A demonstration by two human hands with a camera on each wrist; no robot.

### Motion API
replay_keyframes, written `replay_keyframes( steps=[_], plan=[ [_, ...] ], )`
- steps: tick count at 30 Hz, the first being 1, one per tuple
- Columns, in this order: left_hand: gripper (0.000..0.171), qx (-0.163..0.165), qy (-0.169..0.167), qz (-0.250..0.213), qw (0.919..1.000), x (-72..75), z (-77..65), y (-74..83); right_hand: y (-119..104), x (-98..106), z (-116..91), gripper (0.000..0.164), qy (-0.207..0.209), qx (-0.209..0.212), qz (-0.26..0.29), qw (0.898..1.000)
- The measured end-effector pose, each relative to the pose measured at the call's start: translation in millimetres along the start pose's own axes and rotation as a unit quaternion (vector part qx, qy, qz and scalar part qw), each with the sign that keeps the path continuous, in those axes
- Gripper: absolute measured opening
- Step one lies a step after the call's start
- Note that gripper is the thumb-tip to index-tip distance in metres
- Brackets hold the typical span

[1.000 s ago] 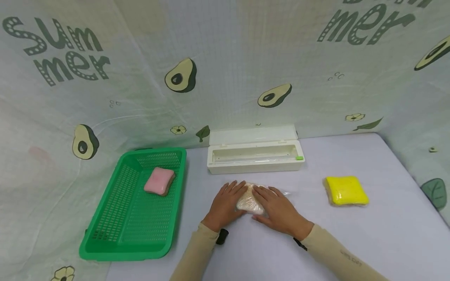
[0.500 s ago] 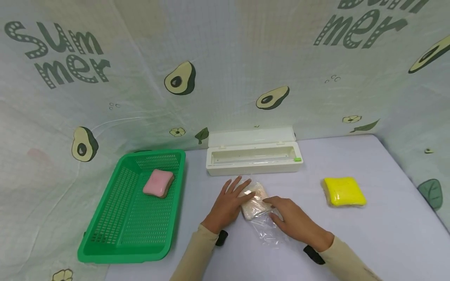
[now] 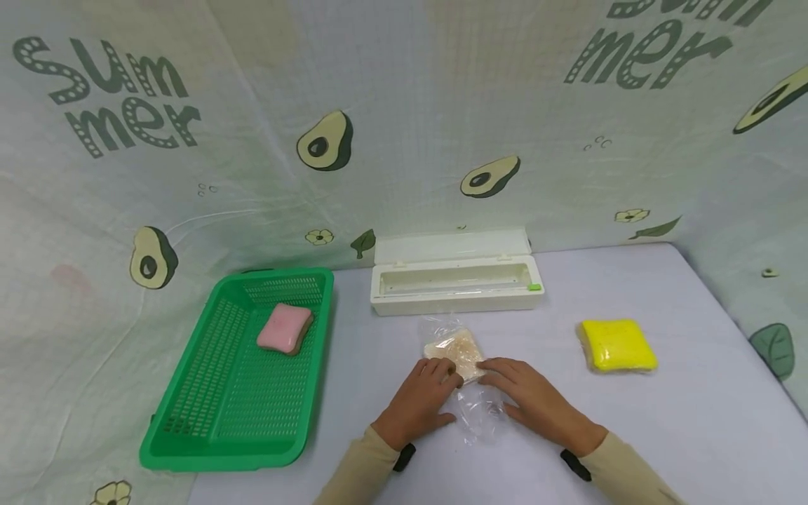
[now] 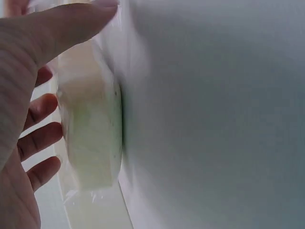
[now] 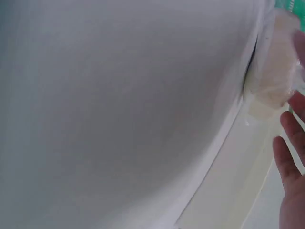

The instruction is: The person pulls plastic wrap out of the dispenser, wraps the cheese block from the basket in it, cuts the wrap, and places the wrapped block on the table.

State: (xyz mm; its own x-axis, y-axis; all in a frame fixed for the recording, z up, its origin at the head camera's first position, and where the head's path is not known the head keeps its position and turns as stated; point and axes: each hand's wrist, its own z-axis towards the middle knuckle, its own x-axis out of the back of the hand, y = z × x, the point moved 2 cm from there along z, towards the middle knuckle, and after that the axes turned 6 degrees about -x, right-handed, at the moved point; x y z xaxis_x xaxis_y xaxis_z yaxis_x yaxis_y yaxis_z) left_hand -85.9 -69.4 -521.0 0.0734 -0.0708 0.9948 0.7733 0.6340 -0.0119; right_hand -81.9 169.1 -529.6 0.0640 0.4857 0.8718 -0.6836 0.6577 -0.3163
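Note:
A pale bread slice point(image 3: 463, 347), wrapped in clear plastic film point(image 3: 482, 415), lies on the table between the two hands. Loose film spreads in front of it, with a little more behind. My left hand point(image 3: 419, 400) rests its bent fingertips on the slice's near left edge. At the near right corner, my right hand point(image 3: 544, 405) touches it with loosely bent fingers. In the left wrist view the fingers point(image 4: 40, 138) lie along the bread's point(image 4: 90, 129) top, with the thumb over the film. The right wrist view catches the bread point(image 5: 272, 67) beside spread fingers point(image 5: 286, 160).
Behind the bread stands a long white box point(image 3: 457, 303), its lid raised. A green basket point(image 3: 154, 449) at left holds a pink bread-shaped piece point(image 3: 284, 327). On the right lies a yellow bread-shaped piece point(image 3: 618, 344) in film. A printed cloth point(image 3: 404, 126) hangs at the back.
The bread has turned, so its loose film points toward me instead of right. My left hand has drawn back from its far side to the near edge; my right hand has shifted right.

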Motion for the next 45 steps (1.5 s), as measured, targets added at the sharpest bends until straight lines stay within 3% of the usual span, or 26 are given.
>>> replay_keyframes(
  steps=[4, 6, 10, 13, 17, 20, 23, 26, 30, 34, 37, 39, 42, 45],
  plan=[
    [0.061, -0.001, 0.020, 0.002, 0.9998, -3.6, -0.1, 1.4, -2.2, -1.8, 5.7, 0.041, 0.043, -0.012, 0.057, 0.997],
    [0.056, 0.011, 0.029, -0.020, 0.9993, -4.4, -1.1, 0.4, -3.1, -1.3, 8.2, 0.031, 0.055, -0.022, 0.073, 0.996],
    [0.037, 0.064, 0.070, -0.099, 0.9905, -5.9, -2.8, -3.2, -6.1, 1.9, 14.1, 0.029, 0.065, -0.048, 0.088, 0.993],
    [0.023, 0.117, 0.116, -0.182, 0.9693, -6.0, -3.8, -6.1, -8.8, 3.3, 20.3, 0.024, 0.064, -0.087, 0.089, 0.990],
    [0.013, 0.192, 0.156, -0.287, 0.9252, -6.7, -2.9, -9.8, -11.4, 3.1, 29.7, 0.016, 0.050, -0.161, 0.092, 0.981],
    [0.009, 0.240, 0.172, -0.330, 0.8966, -8.5, -0.6, -11.9, -11.3, 0.9, 38.2, 0.015, 0.035, -0.215, 0.107, 0.970],
    [0.008, 0.270, 0.188, -0.338, 0.8820, -10.9, 1.4, -12.5, -9.4, -2.3, 45.5, 0.024, 0.037, -0.254, 0.130, 0.958],
    [0.008, 0.290, 0.211, -0.332, 0.8723, -12.5, 3.4, -11.8, -8.4, -5.8, 49.3, 0.039, 0.057, -0.269, 0.133, 0.952],
    [0.012, 0.314, 0.239, -0.320, 0.8614, -13.2, 6.5, -10.3, -11.8, -8.5, 49.5, 0.051, 0.102, -0.233, 0.068, 0.965],
    [0.017, 0.333, 0.246, -0.322, 0.8512, -12.2, 9.3, -10.0, -19.9, -8.0, 47.7, 0.047, 0.139, -0.136, -0.001, 0.981],
    [0.019, 0.336, 0.236, -0.321, 0.8532, -9.6, 11.8, -9.6, -24.7, -8.6, 44.1, 0.047, 0.125, -0.082, -0.028, 0.988],
    [0.020, 0.333, 0.228, -0.299, 0.8650, -6.5, 12.2, -9.3, -26.6, -10.0, 41.9, 0.052, 0.103, -0.068, -0.043, 0.991],
    [0.027, 0.312, 0.224, -0.228, 0.8946, 0.2, 10.7, -7.3, -26.3, -12.0, 38.5, 0.059, 0.067, -0.073, -0.060, 0.993],
    [0.035, 0.261, 0.214, -0.120, 0.9337, 8.4, 8.4, -3.4, -24.5, -13.1, 35.5, 0.064, 0.032, -0.085, -0.068, 0.994]
  ],
)
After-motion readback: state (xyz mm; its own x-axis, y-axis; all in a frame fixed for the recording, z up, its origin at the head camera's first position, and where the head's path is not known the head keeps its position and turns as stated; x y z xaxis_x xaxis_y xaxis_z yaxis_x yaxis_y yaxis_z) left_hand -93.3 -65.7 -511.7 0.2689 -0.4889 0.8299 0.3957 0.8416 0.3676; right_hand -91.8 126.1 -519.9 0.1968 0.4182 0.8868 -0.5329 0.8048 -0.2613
